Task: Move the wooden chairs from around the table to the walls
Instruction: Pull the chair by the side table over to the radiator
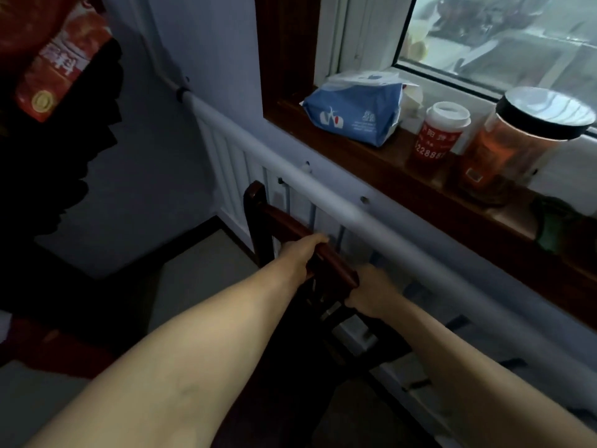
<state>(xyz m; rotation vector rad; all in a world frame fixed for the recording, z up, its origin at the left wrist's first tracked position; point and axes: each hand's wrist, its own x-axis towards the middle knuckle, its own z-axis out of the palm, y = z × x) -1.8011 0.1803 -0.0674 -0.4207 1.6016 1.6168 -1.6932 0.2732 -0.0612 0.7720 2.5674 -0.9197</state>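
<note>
A dark reddish wooden chair [262,211] stands with its back close to the white radiator [232,156] on the wall under the window. My left hand [302,253] is closed over the chair's top rail near its middle. My right hand [371,291] grips the same rail further right, at its near end. The seat and legs are lost in shadow below my arms.
A brown wooden windowsill [371,163] carries a blue tissue pack [352,114], a red paper cup [436,137] and a lidded jar [517,140]. A white pipe [323,189] runs along the wall. Dark clothing and a red bag [55,66] hang at the left. Grey floor [193,279] lies beside the chair.
</note>
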